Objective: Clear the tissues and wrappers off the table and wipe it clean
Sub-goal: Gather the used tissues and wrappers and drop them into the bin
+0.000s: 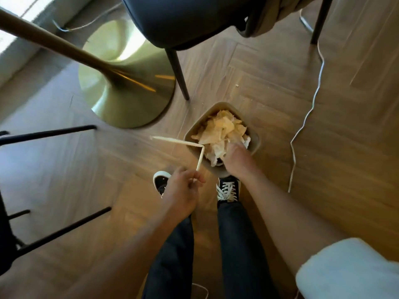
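A beige waste bin [255, 140] stands on the wooden floor in front of my feet, heaped with crumpled tissues [222, 129]. My right hand [236, 158] reaches down into the bin and presses on the tissues; its fingertips are hidden among them. My left hand [183, 186] is left of the bin and pinches one end of a long, thin paper wrapper [190, 145]. The wrapper is bent sharply near the bin's rim, and its far part points left over the floor.
The table's brass pedestal base [129, 83] stands at the upper left. A dark chair [190, 20] with thin legs is behind the bin. Black chair legs [47, 132] are at the left. A white cable [306, 117] trails over the floor on the right.
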Demonstrator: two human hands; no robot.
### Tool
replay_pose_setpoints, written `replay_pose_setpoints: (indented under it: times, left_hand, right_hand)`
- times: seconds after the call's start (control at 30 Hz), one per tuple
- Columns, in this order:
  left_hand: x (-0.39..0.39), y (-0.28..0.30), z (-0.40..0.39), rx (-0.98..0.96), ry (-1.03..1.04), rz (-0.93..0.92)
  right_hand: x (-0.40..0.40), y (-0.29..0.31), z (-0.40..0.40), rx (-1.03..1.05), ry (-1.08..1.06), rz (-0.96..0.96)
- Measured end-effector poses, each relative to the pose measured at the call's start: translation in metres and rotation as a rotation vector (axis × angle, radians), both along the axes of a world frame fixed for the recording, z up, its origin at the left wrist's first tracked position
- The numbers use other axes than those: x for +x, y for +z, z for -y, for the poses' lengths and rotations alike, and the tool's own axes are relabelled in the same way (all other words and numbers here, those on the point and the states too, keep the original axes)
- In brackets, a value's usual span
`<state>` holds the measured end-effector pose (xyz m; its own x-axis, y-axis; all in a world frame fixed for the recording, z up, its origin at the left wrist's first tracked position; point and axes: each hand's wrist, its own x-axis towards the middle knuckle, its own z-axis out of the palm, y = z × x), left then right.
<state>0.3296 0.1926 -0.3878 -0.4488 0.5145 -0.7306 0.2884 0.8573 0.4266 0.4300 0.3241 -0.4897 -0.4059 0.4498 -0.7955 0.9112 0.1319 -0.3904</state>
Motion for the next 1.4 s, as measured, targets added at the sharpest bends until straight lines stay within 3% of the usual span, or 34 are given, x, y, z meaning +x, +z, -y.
replay_pose_setpoints:
  times: [0.3, 0.5, 0.73, 0.87, 1.0, 1.4]
  left_hand:
    - [-0.005, -0.054, -0.024, 0.002, -0.144, 0.048]
    - [-0.003, -0.078, -0.041, -0.038, -0.082, 0.091]
    - [-0.005, -0.080, -0.049, -0.116, -0.019, 0.123]
    - [-0.004, -0.052, -0.048, -0.094, -0.067, 0.068]
    - [-0.004, -0.010, -0.039, -0.091, 0.004, 0.132]
    - [-0.019, 0.152, 0.027, -0.003, 0.061, 0.116]
  right_hand:
    - [-0.002, -0.061, -0.010, -0.020, 0.000, -0.020]
    - [0.015, -0.043, -0.018, -0.137, -0.249, -0.094]
    - [0.040, -0.009, -0.017, 0.024, -0.205, -0.085]
    - [0.045, 0.021, -0.012, 0.062, -0.179, -0.069]
    - [0.044, 0.065, -0.008, 0.056, -0.151, -0.083]
    - [0.028, 0.234, 0.021, 0.113, -0.018, -0.113]
